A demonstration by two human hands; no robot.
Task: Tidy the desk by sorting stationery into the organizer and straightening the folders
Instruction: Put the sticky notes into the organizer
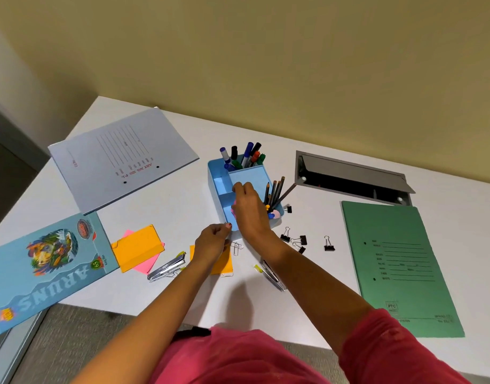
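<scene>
The right hand [248, 206] reaches down into the light blue organizer [223, 181] in the middle of the white tabletop [307, 295]. Its fingers are bent round a pad of pink notes [233, 209] at the front left compartment, and only a sliver of the pad shows. The left hand [213, 239] sits just beside the organizer's near corner with its fingers curled in and thumb against forefinger; whether it pinches anything cannot be told.

Markers [245, 156] stand in the rear compartment and pencils [275, 191] lean out of the right one. Loose things lie around the organizer:
- black binder clips [300, 241] to the right
- paper clips [237, 248] between the forearms
- an orange pad [226, 263] under the left wrist
- two staplers [167, 268] – the other [273, 277] partly under the right forearm

An orange card [137, 246] rests on a pink sheet [145, 263]. The grey folder [122, 159], the green folder [399, 270] and the blue printed folder [41, 264] lie apart at different angles – the blue one overhangs the tabletop's edge.
</scene>
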